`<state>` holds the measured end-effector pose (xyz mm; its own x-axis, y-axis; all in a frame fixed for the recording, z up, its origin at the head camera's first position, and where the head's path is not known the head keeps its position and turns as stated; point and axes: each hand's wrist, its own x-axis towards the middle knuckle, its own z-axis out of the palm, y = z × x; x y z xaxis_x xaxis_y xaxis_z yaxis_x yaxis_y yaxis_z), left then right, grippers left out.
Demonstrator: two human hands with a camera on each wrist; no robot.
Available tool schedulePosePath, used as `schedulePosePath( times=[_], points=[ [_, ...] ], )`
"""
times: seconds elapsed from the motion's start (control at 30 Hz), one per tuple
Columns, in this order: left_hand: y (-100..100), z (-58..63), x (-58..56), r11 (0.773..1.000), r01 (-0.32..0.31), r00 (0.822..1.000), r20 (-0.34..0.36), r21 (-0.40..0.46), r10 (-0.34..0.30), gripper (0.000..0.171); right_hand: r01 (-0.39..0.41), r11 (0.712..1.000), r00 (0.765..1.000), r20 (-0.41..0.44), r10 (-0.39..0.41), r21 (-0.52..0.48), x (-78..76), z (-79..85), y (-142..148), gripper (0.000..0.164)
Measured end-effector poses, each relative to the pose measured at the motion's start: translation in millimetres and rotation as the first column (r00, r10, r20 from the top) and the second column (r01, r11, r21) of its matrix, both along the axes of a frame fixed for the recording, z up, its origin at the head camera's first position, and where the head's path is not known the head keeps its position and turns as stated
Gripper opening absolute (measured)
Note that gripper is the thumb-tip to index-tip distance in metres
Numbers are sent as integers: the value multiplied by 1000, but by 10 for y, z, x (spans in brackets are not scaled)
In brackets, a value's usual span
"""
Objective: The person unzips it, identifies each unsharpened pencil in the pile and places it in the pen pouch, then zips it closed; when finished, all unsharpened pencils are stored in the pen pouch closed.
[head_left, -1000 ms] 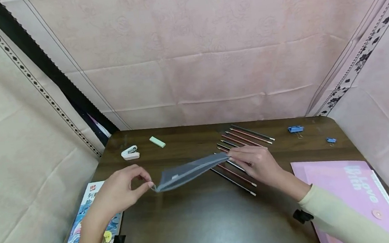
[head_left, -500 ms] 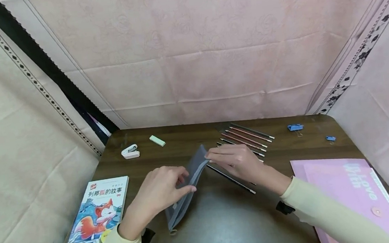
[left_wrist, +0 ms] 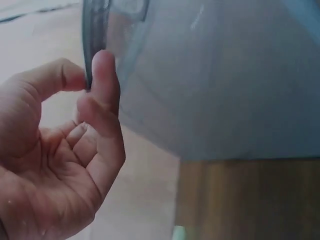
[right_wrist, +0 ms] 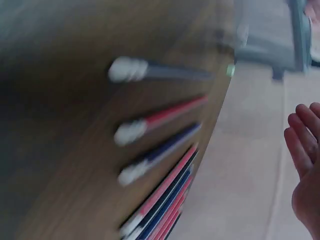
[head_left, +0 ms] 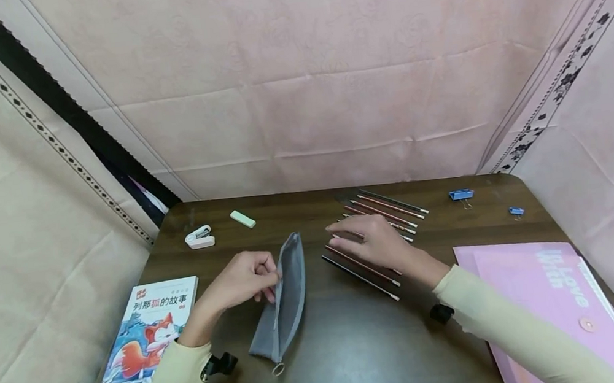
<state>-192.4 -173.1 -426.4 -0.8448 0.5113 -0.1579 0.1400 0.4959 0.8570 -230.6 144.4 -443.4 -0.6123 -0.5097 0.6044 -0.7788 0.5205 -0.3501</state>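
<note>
A grey-blue mesh zip pouch [head_left: 292, 291] stands on its edge at the middle of the table, its zip ring toward me. My left hand [head_left: 244, 279] pinches the pouch's zipped rim between thumb and fingers, which the left wrist view shows close up. To the right, several pencils [head_left: 361, 277] in dark and red colours lie side by side in a slanting row. Over that row hovers my right hand [head_left: 373, 243], fingers extended and holding nothing. In the right wrist view the pencils' pale eraser ends [right_wrist: 131, 132] are blurred, and the hand is apart from them.
A picture book [head_left: 146, 339] lies at the left, with a white stapler [head_left: 199, 237] and a pale green eraser [head_left: 243, 218] behind it. Blue binder clips [head_left: 461, 194] sit at the back right. A pink folder [head_left: 540, 305] covers the right front.
My right hand has let go of the pouch and moved over the pencils. The left hand has shifted from the pouch's ring end to its rim, and the pouch has swung from sideways to lengthwise.
</note>
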Motion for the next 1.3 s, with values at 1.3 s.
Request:
schedulePosePath(
  times=[1.3],
  points=[
    [166,-432,-417,953,-291,942,204,87,269,25,290,939,621,711,-331,183,-1294,-536,1709,28]
  ],
)
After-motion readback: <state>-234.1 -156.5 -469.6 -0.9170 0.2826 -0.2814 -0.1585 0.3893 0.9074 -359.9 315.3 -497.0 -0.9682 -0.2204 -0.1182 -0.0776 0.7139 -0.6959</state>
